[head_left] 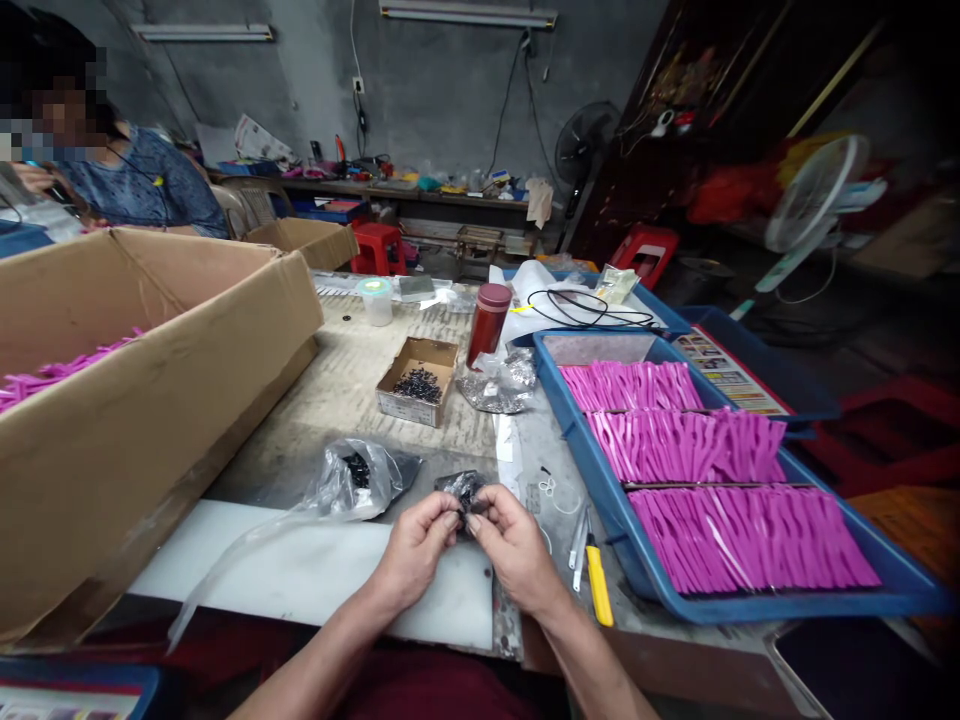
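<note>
Pinching a small, dark plastic bag (457,484) with both hands here: left hand (420,548) and right hand (516,548) each have a thumb-and-finger grip on its near edge. Can't make out what's inside. It's on the near side of the little open box (405,406) of black bits on the tabletop (349,375). Also nearer than that box: a clear bag (384,488) to its left, a yellow-handled screwdriver (598,585) to its right. Blue tray (787,606) of pink pieces sits right of the box, big carton (150,430) left.

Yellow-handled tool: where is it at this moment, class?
In the head view, the yellow-handled tool lies on the table, right of centre, between the person's right hand and the blue tray.
</note>
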